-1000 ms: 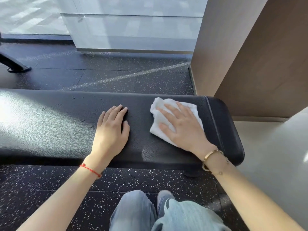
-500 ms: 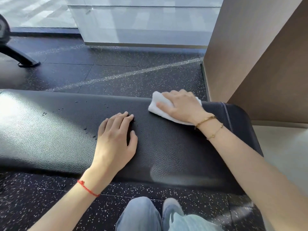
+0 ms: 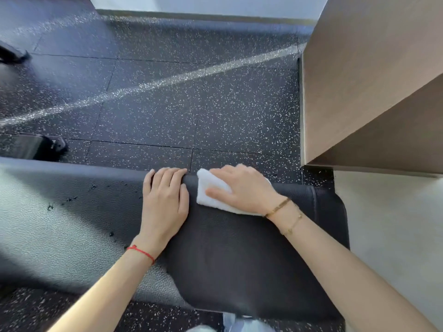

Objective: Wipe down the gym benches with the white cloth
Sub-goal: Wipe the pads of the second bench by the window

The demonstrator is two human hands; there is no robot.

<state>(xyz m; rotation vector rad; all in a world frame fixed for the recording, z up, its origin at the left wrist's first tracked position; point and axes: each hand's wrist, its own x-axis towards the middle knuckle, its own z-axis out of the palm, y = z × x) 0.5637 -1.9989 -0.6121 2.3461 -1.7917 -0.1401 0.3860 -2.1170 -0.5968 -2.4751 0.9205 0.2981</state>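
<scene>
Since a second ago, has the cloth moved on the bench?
Yes. The white cloth, under the right hand, went from mid-pad to the bench's far edge.

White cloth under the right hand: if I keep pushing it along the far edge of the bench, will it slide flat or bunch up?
The white cloth looks soft and folded, so it will likely bunch or drape over the bench edge. The right hand presses it flat, which should keep it sliding. It is probably very light.

Wooden wall [image 3: 359,80] beside bench [image 3: 239,259] end
</scene>
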